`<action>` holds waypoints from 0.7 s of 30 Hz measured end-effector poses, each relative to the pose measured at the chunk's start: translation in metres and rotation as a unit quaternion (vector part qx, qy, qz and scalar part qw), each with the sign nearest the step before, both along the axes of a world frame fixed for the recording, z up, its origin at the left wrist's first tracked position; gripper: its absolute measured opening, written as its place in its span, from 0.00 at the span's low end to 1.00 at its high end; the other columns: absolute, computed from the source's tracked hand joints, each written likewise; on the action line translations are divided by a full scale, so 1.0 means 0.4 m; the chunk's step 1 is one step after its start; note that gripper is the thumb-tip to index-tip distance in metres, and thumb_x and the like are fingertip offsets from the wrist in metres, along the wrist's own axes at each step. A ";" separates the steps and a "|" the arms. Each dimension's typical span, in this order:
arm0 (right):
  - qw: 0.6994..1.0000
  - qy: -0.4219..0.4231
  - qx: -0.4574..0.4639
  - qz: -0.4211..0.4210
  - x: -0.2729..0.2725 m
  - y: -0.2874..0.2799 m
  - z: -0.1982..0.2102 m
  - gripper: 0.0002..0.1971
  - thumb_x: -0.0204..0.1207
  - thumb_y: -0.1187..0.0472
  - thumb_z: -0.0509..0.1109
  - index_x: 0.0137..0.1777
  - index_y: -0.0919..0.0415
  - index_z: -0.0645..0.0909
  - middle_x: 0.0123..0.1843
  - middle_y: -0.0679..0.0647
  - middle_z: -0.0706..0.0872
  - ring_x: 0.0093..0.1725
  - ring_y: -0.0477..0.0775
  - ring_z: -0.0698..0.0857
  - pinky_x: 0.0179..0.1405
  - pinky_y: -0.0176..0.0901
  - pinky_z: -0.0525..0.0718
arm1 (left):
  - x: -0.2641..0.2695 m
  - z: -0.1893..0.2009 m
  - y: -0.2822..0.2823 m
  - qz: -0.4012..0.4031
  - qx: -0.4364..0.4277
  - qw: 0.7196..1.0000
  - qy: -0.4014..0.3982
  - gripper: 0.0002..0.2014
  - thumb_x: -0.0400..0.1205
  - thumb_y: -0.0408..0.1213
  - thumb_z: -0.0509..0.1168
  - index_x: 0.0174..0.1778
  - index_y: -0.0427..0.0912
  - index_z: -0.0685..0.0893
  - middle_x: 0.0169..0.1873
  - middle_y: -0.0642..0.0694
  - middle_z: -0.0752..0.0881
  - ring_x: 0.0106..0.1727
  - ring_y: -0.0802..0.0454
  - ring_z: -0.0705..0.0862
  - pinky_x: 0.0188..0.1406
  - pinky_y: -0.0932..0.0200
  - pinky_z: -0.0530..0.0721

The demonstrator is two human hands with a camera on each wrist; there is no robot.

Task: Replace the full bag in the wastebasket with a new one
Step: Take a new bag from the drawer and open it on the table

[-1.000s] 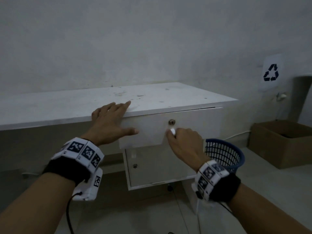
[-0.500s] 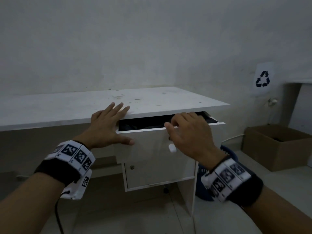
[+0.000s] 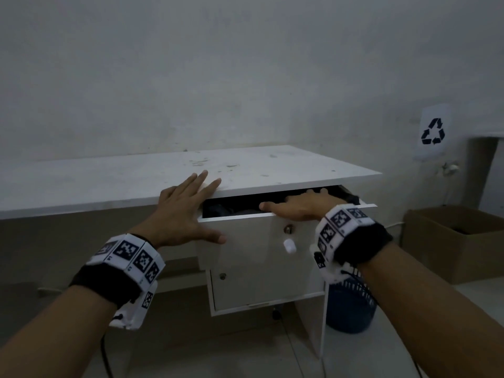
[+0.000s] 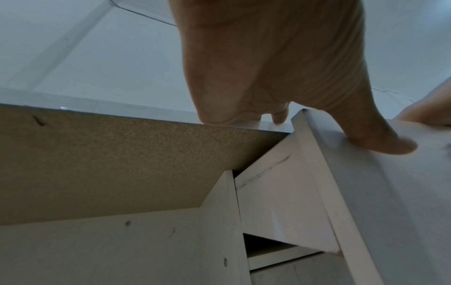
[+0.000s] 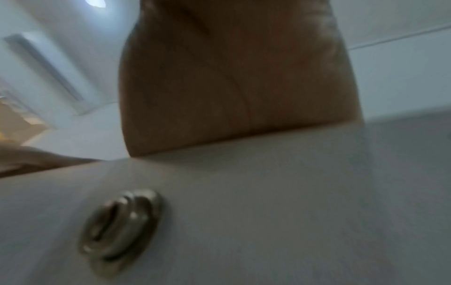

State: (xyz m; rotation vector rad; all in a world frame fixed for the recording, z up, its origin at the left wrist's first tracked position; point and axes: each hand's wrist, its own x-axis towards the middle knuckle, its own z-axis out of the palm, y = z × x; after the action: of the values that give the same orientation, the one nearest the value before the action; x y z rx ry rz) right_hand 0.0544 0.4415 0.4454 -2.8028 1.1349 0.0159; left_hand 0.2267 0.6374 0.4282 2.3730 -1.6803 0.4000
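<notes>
The white desk drawer stands pulled partly out, and dark bunched material lies inside it. My right hand reaches over the drawer's top edge into the opening, fingers stretched out and thumb pointing left; what the fingertips touch is hidden. My left hand lies flat on the desk top's front edge, thumb against the drawer front. The left wrist view shows that thumb pressing the panel. The blue mesh wastebasket stands on the floor right of the desk, partly behind my right wrist.
A white knob and a metal lock sit on the drawer front, and a cabinet door is below. An open cardboard box stands on the floor at the right under a recycling sign.
The drawer went from closed to pulled out. My right hand left the knob, rose over the drawer's edge and now reaches inside. The left hand stayed on the desk edge.
</notes>
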 end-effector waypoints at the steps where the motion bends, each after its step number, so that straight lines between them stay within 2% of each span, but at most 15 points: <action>1: 0.999 -0.016 0.050 -0.005 0.008 -0.007 0.002 0.52 0.63 0.16 0.48 0.81 0.50 0.67 0.83 0.55 0.66 0.82 0.62 0.64 0.80 0.62 0.57 | 0.001 -0.004 -0.002 0.002 -0.003 1.000 -0.004 0.66 0.45 0.90 0.41 0.81 0.63 0.38 0.84 0.54 0.37 0.84 0.55 0.36 0.80 0.48 0.41; 2: 0.995 -0.038 0.096 -0.003 0.011 -0.006 0.007 0.51 0.63 0.17 0.53 0.80 0.50 0.68 0.83 0.55 0.68 0.81 0.60 0.66 0.80 0.59 0.60 | 0.001 -0.007 -0.003 0.005 -0.007 1.000 -0.007 0.66 0.45 0.90 0.41 0.82 0.63 0.39 0.84 0.54 0.37 0.84 0.55 0.37 0.80 0.48 0.41; 4: 0.983 -0.068 0.171 0.026 0.009 0.004 0.017 0.41 0.72 0.26 0.60 0.79 0.53 0.70 0.79 0.53 0.73 0.78 0.58 0.70 0.76 0.52 0.65 | 0.000 -0.009 -0.004 0.008 -0.011 1.000 -0.013 0.67 0.46 0.90 0.41 0.82 0.63 0.39 0.84 0.54 0.37 0.84 0.54 0.37 0.80 0.48 0.42; 5: 0.979 -0.078 0.187 0.038 0.005 0.010 0.021 0.36 0.77 0.32 0.61 0.77 0.55 0.73 0.74 0.50 0.76 0.75 0.57 0.73 0.72 0.49 0.68 | -0.001 -0.009 -0.004 0.009 -0.012 1.000 -0.016 0.67 0.46 0.90 0.40 0.82 0.63 0.39 0.84 0.53 0.37 0.84 0.54 0.38 0.80 0.48 0.42; 6: 0.979 -0.091 0.180 0.041 0.000 0.016 0.022 0.31 0.78 0.36 0.63 0.74 0.57 0.75 0.68 0.49 0.78 0.72 0.58 0.75 0.68 0.48 0.70 | -0.002 -0.009 -0.005 0.010 -0.013 1.000 -0.017 0.67 0.46 0.90 0.40 0.82 0.62 0.40 0.84 0.53 0.37 0.84 0.54 0.38 0.80 0.48 0.42; 8: 0.982 -0.132 0.130 0.037 -0.005 0.008 0.015 0.28 0.76 0.37 0.67 0.65 0.60 0.81 0.63 0.52 0.83 0.64 0.59 0.81 0.61 0.47 0.75 | -0.002 -0.009 -0.002 0.014 -0.014 1.000 -0.020 0.67 0.46 0.90 0.39 0.83 0.62 0.40 0.84 0.53 0.37 0.85 0.52 0.39 0.80 0.48 0.43; 10: 0.984 -0.151 0.085 0.034 -0.009 -0.006 0.005 0.26 0.76 0.37 0.66 0.51 0.63 0.84 0.55 0.58 0.87 0.53 0.59 0.84 0.54 0.47 0.78 | -0.001 -0.011 -0.002 0.018 -0.016 1.000 -0.021 0.67 0.46 0.90 0.39 0.83 0.62 0.40 0.84 0.52 0.37 0.85 0.52 0.41 0.80 0.47 0.44; 12: 0.986 -0.156 0.054 0.029 -0.019 -0.013 -0.009 0.23 0.79 0.39 0.62 0.37 0.59 0.79 0.42 0.55 0.85 0.46 0.57 0.83 0.48 0.47 0.77 | -0.001 -0.011 -0.002 0.018 -0.017 0.999 -0.019 0.68 0.45 0.90 0.40 0.83 0.62 0.41 0.84 0.52 0.37 0.85 0.51 0.42 0.80 0.47 0.44; 14: 0.981 -0.191 0.034 0.030 -0.035 0.002 -0.018 0.24 0.82 0.41 0.60 0.30 0.57 0.73 0.34 0.52 0.79 0.40 0.56 0.80 0.41 0.45 0.74 | -0.002 -0.011 -0.001 0.018 -0.015 1.000 -0.019 0.68 0.45 0.90 0.41 0.83 0.62 0.41 0.84 0.52 0.37 0.85 0.50 0.43 0.80 0.47 0.44; 15: 0.975 -0.220 0.026 0.034 -0.044 0.012 -0.022 0.25 0.83 0.42 0.58 0.30 0.58 0.72 0.32 0.53 0.79 0.39 0.57 0.80 0.39 0.45 0.72 | -0.003 -0.011 0.000 0.017 -0.013 1.000 -0.018 0.68 0.45 0.90 0.41 0.83 0.62 0.41 0.84 0.52 0.37 0.85 0.50 0.43 0.80 0.47 0.44; 17: 0.945 -0.321 0.038 0.042 -0.060 0.026 -0.026 0.26 0.85 0.44 0.56 0.35 0.62 0.79 0.39 0.57 0.85 0.45 0.61 0.83 0.41 0.45 0.72 | -0.002 -0.013 0.002 0.016 -0.015 1.000 -0.020 0.68 0.45 0.90 0.41 0.83 0.62 0.41 0.84 0.52 0.37 0.85 0.49 0.44 0.80 0.47 0.45; 18: 0.917 -0.393 0.065 0.035 -0.069 0.029 -0.021 0.26 0.86 0.45 0.55 0.42 0.66 0.84 0.46 0.61 0.87 0.51 0.63 0.84 0.43 0.44 0.72 | -0.001 -0.013 0.001 0.014 -0.018 0.999 -0.023 0.67 0.46 0.90 0.42 0.83 0.62 0.41 0.84 0.51 0.38 0.85 0.48 0.45 0.80 0.47 0.45; 19: 0.878 -0.466 0.104 0.022 -0.078 0.033 -0.014 0.27 0.86 0.45 0.55 0.49 0.69 0.85 0.51 0.64 0.88 0.55 0.64 0.84 0.44 0.43 0.72 | -0.001 -0.014 0.000 0.012 -0.020 0.999 -0.025 0.67 0.46 0.90 0.42 0.83 0.62 0.40 0.85 0.51 0.39 0.85 0.48 0.46 0.80 0.46 0.46; 20: 0.836 -0.528 0.147 0.008 -0.086 0.033 -0.005 0.27 0.86 0.45 0.56 0.51 0.71 0.84 0.53 0.66 0.88 0.56 0.64 0.84 0.45 0.43 0.73 | -0.001 -0.015 0.000 0.012 -0.022 0.999 -0.026 0.67 0.46 0.90 0.42 0.83 0.62 0.39 0.85 0.51 0.39 0.84 0.48 0.46 0.80 0.47 0.46; 21: 0.794 -0.577 0.189 -0.009 -0.090 0.029 0.003 0.25 0.85 0.45 0.57 0.50 0.68 0.83 0.53 0.64 0.87 0.56 0.63 0.84 0.49 0.43 0.76 | 0.000 -0.015 -0.001 0.011 -0.024 0.999 -0.026 0.67 0.46 0.90 0.42 0.82 0.63 0.39 0.85 0.51 0.39 0.84 0.48 0.47 0.80 0.47 0.46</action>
State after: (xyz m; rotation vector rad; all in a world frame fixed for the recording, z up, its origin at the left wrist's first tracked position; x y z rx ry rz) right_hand 0.0183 0.4530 0.4467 -1.7993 0.6737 -1.1436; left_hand 0.2267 0.6371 0.4220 2.3684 -1.6475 0.5053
